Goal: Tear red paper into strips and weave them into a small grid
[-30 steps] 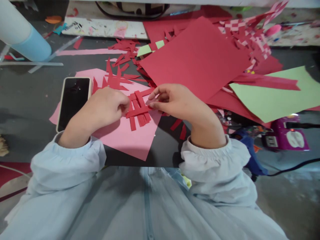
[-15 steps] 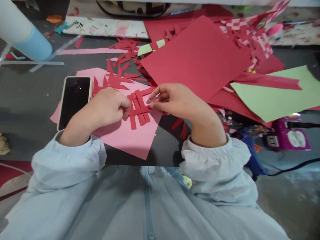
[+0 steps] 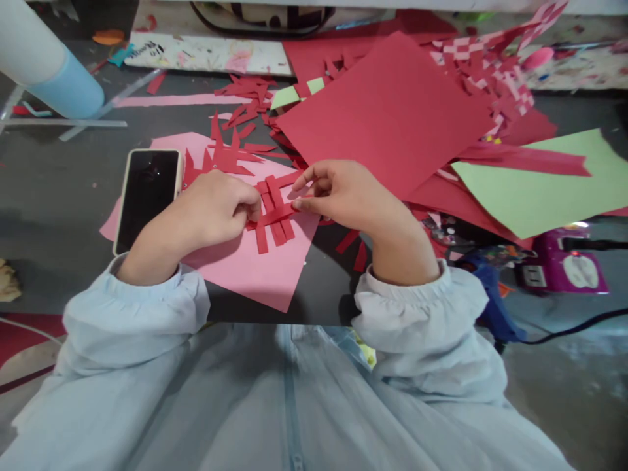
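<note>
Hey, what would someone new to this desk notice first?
Probably the big red paper sheet, lying just beyond the right hand. Next, crossed red paper strips between that and the left hand, over a pink paper sheet. Leftward, a dark-screened smartphone.

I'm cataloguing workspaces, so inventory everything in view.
Crossed strips: several, red, centre
Lower sheet: one, pink, under strips
Phone: one, black and cream, left
Large sheet: one, red, back centre-right
Side sheet: one, pale green, right
Scraps: many, red, back centre
Checked paper: uncounted, red-pink, back right
Bottle: one, white and blue, back left
Sticks: few, clear, by bottle
Glue gun: one, blue, right
Box: one, purple, right
Table: one, grey, beneath
Left hand: one, strips' left
Right hand: one, strips' right
Sleeves: two, pale blue, front
</note>
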The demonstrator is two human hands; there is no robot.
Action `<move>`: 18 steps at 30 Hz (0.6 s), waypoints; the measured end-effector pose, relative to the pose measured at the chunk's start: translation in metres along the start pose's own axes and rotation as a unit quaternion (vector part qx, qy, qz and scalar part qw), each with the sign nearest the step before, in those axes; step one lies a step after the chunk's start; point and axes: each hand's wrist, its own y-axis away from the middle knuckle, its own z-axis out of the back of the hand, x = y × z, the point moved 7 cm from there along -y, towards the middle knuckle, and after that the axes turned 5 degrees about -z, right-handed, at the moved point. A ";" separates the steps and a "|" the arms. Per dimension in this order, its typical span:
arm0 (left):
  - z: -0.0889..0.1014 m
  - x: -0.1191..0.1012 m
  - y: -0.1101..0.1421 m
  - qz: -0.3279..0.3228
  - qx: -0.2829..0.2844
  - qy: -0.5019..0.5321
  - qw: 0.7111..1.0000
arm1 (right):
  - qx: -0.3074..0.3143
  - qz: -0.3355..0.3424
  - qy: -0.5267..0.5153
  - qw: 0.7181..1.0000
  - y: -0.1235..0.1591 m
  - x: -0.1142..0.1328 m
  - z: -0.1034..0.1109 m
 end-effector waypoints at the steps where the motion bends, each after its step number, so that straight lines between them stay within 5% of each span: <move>1: 0.000 -0.001 0.000 -0.002 -0.003 -0.007 1.000 | -0.001 0.002 -0.002 1.000 0.000 0.000 0.000; 18: 0.002 -0.004 0.000 0.049 0.001 -0.058 0.997 | -0.011 -0.011 -0.033 0.999 -0.004 -0.003 -0.003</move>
